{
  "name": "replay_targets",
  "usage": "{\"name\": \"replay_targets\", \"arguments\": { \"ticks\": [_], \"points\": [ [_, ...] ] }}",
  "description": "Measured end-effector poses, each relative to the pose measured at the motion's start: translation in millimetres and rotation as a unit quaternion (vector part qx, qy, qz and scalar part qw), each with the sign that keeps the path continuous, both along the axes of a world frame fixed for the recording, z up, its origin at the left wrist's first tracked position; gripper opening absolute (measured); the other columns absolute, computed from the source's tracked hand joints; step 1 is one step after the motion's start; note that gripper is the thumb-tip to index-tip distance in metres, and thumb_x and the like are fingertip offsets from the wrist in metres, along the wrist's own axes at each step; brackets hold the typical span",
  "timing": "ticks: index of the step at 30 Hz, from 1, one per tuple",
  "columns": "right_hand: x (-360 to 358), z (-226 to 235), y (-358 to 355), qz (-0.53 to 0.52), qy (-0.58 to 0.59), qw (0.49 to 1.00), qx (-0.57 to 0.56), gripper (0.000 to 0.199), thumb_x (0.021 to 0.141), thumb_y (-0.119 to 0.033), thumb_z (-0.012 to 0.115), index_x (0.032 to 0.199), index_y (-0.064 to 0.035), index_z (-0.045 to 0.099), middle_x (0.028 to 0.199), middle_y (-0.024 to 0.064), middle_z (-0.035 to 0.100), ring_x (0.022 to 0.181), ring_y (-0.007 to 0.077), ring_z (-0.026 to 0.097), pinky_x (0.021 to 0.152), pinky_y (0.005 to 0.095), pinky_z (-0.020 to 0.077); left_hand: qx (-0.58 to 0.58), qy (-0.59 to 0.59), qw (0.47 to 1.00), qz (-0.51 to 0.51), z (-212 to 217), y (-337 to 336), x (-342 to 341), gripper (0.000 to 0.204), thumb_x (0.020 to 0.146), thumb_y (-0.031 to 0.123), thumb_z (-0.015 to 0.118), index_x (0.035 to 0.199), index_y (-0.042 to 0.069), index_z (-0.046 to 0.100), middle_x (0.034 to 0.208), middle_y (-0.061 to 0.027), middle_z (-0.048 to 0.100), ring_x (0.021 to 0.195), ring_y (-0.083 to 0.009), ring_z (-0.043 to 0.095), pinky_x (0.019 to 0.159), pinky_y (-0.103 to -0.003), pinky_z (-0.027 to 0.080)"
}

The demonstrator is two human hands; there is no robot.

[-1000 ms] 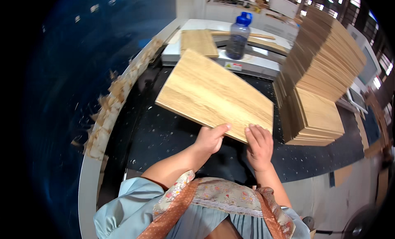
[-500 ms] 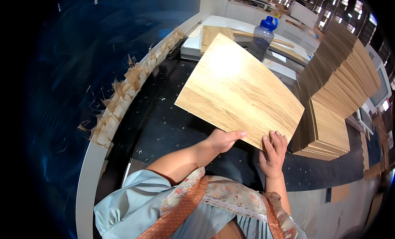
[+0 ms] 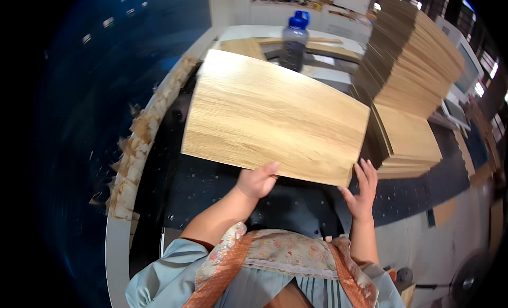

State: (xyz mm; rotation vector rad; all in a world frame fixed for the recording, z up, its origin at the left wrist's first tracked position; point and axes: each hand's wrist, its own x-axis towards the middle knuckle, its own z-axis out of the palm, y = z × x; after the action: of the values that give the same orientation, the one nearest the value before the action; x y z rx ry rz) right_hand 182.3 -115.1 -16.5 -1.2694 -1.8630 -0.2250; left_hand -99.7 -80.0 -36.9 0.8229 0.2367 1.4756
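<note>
A light wood-grain board (image 3: 275, 120) is raised in front of me, its broad face up. My left hand (image 3: 257, 181) grips its near edge, thumb on the top face and fingers hidden underneath. At the board's near right corner, my right hand (image 3: 363, 194) has its fingers apart. Its thumb and fingertips lie right by the corner and edge; whether they touch I cannot tell. Under the board lies a black work surface (image 3: 211, 189) dotted with small studs.
To the right stand a low stack of similar boards (image 3: 410, 133) and a tall leaning stack (image 3: 418, 59). A blue-lidded water bottle (image 3: 294, 43) stands behind the board. Along the left runs a pale rail (image 3: 140, 144) with torn brown tape, beside a dark blue panel (image 3: 106, 96).
The board has turned so that its near edge lies more level across my view. My right hand's fingers have come off its top face to the corner. The view has shifted rightward.
</note>
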Motion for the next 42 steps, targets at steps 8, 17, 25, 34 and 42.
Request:
{"name": "replay_targets", "arguments": {
  "ticks": [8,17,25,34,42],
  "points": [
    [-4,-44,-3,0.041,0.265,0.953,-0.141,0.054,0.070,-0.006,0.073,0.121,-0.0037,0.054,0.122,0.0141,0.054,0.116,0.0272,0.050,0.099,0.0335,0.0381,0.003,-0.080,0.996,-0.035,15,13,-16,0.048,0.084,0.007,0.059,0.130,0.005,0.044,0.127,-0.0092,0.053,0.119,-0.0247,0.049,0.103,-0.043,0.038],
    [-31,-34,4,0.399,0.585,0.652,-0.273,0.070,0.078,-0.015,0.071,0.136,0.0003,0.035,0.131,0.0110,0.047,0.120,0.0201,0.046,0.101,0.0338,0.0347,0.003,-0.077,0.996,-0.055,10,13,-30,0.056,0.081,0.009,0.064,0.133,0.007,0.042,0.130,-0.0082,0.051,0.122,-0.0251,0.047,0.103,-0.044,0.037],
    [-33,-14,8,0.381,0.642,0.600,-0.288,0.066,0.079,-0.015,0.070,0.132,0.0036,0.037,0.127,0.0153,0.051,0.118,0.0228,0.049,0.100,0.0361,0.0370,0.024,-0.042,0.995,-0.084,-8,8,-40,0.062,0.079,0.011,0.066,0.135,0.006,0.040,0.134,-0.0095,0.048,0.125,-0.0279,0.044,0.106,-0.046,0.033],
    [-26,-38,-2,0.359,0.663,0.567,-0.332,0.059,0.071,-0.002,0.070,0.125,0.0039,0.046,0.121,0.0138,0.057,0.114,0.0256,0.053,0.098,0.0389,0.0399,0.045,0.030,0.994,-0.092,5,-5,-21,0.070,0.072,0.003,0.070,0.134,0.006,0.038,0.129,-0.0107,0.049,0.121,-0.0288,0.047,0.100,-0.045,0.040],
    [-33,-49,-12,0.358,0.683,0.552,-0.319,0.059,0.067,-0.002,0.073,0.122,0.0030,0.050,0.121,0.0130,0.057,0.114,0.0268,0.053,0.099,0.0405,0.0390,0.082,0.092,0.991,-0.060,5,-12,-26,0.071,0.072,0.002,0.071,0.134,0.004,0.037,0.129,-0.0110,0.048,0.120,-0.0270,0.046,0.100,-0.042,0.038]
  ]
}}
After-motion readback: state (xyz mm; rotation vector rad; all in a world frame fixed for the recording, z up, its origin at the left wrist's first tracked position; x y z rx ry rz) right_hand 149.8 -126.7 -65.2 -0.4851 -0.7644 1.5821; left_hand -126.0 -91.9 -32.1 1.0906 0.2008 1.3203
